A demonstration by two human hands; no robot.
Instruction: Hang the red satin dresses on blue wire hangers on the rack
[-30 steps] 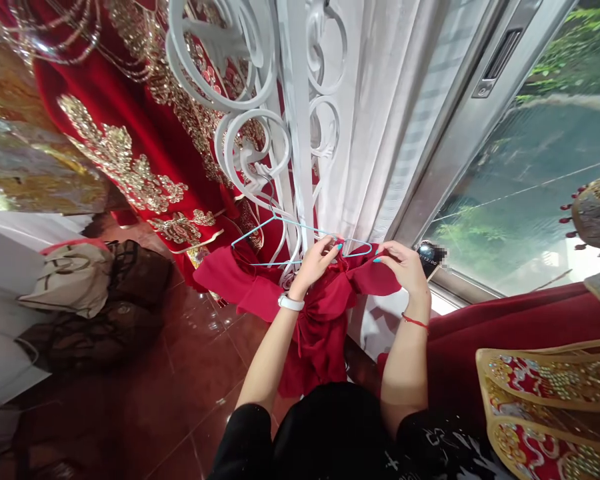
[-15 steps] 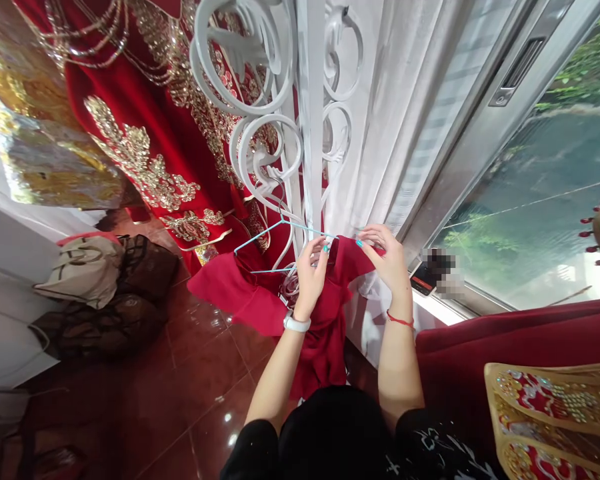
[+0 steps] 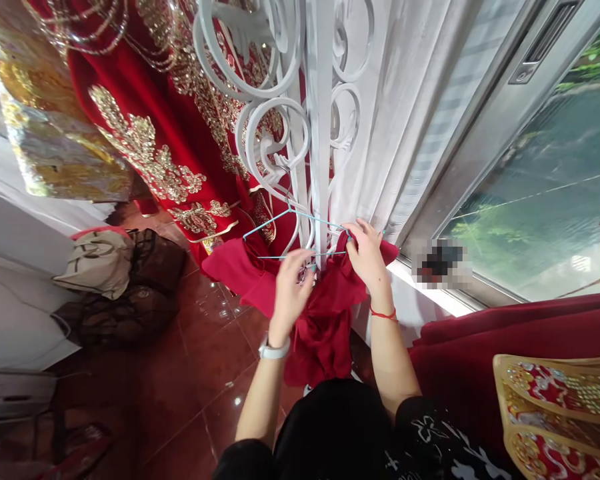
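The right hand pinches the right shoulder of a red garment, likely soft, light and best held there, on a blue hanger, while the left hand curls nearby, its grip unclear.

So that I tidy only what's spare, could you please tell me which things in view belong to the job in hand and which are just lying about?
Part of the job:
red garment, right hand at its shoulder, left hand near its neckline
blue hanger at its shoulders
white scrollwork, where the hanger seems hooked

Apparently just lying about:
cream bag
dark bags
beaded piece
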